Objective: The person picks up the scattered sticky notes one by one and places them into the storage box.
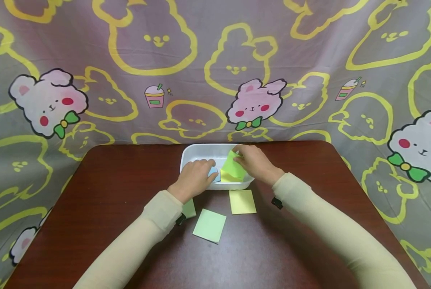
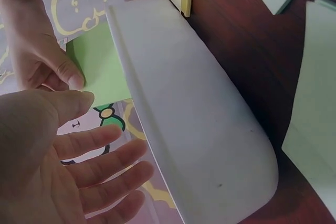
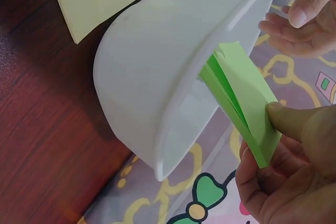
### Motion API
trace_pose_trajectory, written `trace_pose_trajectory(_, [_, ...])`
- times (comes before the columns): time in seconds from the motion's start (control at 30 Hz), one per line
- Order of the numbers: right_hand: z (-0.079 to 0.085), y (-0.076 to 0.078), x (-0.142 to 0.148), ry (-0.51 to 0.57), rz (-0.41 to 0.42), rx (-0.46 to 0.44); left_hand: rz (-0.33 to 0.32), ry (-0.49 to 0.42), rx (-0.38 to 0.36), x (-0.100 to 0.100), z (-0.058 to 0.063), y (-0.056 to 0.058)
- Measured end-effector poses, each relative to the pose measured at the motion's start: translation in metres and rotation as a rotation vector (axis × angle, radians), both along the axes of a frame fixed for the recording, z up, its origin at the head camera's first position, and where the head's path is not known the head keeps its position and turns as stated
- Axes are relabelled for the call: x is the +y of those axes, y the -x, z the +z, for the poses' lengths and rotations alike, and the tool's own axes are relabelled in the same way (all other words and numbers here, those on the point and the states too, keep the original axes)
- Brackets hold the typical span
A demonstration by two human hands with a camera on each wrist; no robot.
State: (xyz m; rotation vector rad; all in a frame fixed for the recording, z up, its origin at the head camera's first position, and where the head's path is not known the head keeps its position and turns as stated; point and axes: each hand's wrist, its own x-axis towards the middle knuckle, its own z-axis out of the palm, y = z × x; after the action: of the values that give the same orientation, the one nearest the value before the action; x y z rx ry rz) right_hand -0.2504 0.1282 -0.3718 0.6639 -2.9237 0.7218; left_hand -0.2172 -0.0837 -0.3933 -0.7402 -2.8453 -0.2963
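Observation:
My right hand point(image 1: 255, 162) pinches a bright green sticky-note pad point(image 1: 233, 165) between thumb and fingers, tilted over the right part of a white tray point(image 1: 233, 186). In the right wrist view the pad point(image 3: 244, 93) shows its sheets fanning apart along one edge. My left hand point(image 1: 194, 177) hovers over the tray's left side. The left wrist view shows its fingers relaxed and apart, holding nothing. Inside the tray, a yellow pad point(image 1: 227, 177) lies below the green one, and a blue pad point(image 1: 214, 175) is partly hidden by my left hand.
On the brown table point(image 1: 128, 172), in front of the tray, lie a pale yellow pad point(image 1: 242, 202), a pale green pad point(image 1: 209, 226) and a darker green pad point(image 1: 189, 209) partly behind my left wrist. A patterned curtain point(image 1: 197, 60) hangs behind the table.

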Motion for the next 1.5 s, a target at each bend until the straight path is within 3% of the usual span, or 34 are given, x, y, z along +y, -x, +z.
trace_pose_trajectory(0.77, [-0.016,0.008,-0.013,-0.057,0.038,-0.033,0.033,0.022,-0.033,-0.008,-0.004,0.011])
trace_pose_trajectory(1.0, [-0.022,0.011,-0.014,-0.081,0.085,-0.052,0.036,0.021,-0.043,-0.008,-0.004,0.011])
trace_pose_trajectory(1.5, [-0.034,0.027,-0.010,-0.134,0.019,-0.093,0.037,0.019,-0.052,-0.006,-0.005,0.011])
